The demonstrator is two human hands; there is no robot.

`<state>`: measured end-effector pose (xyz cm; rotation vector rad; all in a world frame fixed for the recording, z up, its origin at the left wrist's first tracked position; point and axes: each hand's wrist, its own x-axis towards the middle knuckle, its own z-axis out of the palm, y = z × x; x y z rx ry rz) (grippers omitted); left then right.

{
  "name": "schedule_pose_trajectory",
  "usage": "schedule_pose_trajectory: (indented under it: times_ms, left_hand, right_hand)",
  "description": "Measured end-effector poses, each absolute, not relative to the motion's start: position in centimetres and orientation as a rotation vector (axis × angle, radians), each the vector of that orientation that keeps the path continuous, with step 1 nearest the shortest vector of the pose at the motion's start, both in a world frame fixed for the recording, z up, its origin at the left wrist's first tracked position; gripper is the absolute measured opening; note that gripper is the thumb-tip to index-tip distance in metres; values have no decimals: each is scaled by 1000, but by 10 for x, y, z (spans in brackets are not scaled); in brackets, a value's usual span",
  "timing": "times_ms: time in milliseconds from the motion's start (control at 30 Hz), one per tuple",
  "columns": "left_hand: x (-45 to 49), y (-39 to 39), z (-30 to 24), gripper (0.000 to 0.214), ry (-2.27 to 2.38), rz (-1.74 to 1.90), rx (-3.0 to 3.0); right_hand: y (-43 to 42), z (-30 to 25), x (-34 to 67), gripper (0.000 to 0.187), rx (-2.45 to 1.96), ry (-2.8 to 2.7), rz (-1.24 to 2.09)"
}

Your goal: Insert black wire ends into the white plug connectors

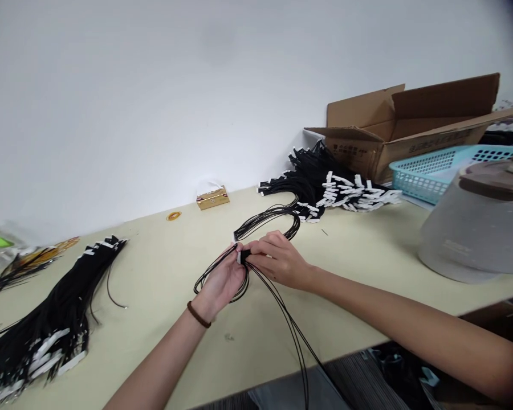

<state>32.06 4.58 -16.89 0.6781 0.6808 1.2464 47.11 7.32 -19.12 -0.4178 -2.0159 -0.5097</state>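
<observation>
Frame centre: thin black looped cables [297, 223], small white block-shaped connector [239, 257]. Left hand [224, 281], right hand [281, 262]: both gripping cables. Step: apparently aligning strands; next move likely calls for steady pinch.

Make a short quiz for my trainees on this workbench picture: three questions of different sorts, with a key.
1. Fill in: the left hand and right hand hold looped black ____.
2. True or false: the tissue box stands inside the blue basket.
3. Multiple choice: on which arm is the brown wristband? A) right, B) left, C) both.

Key: 1: wires. 2: False; the tissue box stands on the table, near the wall. 3: B, the left arm.
</observation>
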Motion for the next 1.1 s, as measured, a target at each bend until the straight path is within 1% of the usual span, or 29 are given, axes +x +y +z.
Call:
schedule_pose_trajectory:
  times_ms: [167, 400, 500, 600, 767, 867, 933, 1000, 1100]
  left_hand:
    - [320, 47, -170, 4, 661, 1248, 679]
    - [321, 46, -168, 7, 701, 1259, 674]
    - [320, 46, -168, 8, 690, 1249, 694]
    - [318, 48, -168, 8, 682, 1268, 703]
    - [315, 52, -168, 7, 806, 1286, 703]
    - [313, 53, -168, 6, 852, 1270, 730]
    - [313, 53, -167, 7, 877, 1273, 728]
    - [313, 52, -166, 7, 900, 1280, 723]
    - [313, 52, -165, 8, 923, 1274, 733]
  right_hand:
    - [73, -192, 471, 10, -395, -2019, -350]
    - [75, -193, 473, 10, -431, -2080, -301]
    - [75, -191, 474, 12, -408, -2088, -219]
    - [73, -187, 475, 15, -370, -2039, 8]
    - [68, -174, 476, 16, -444, -1843, 523]
    - [69, -166, 479, 22, -485, -1644, 862]
    - [74, -163, 484, 25, -482, -1460, 991]
    - [82, -160, 492, 26, -492, -1271, 984]
    - [93, -155, 506, 25, -576, -1069, 809]
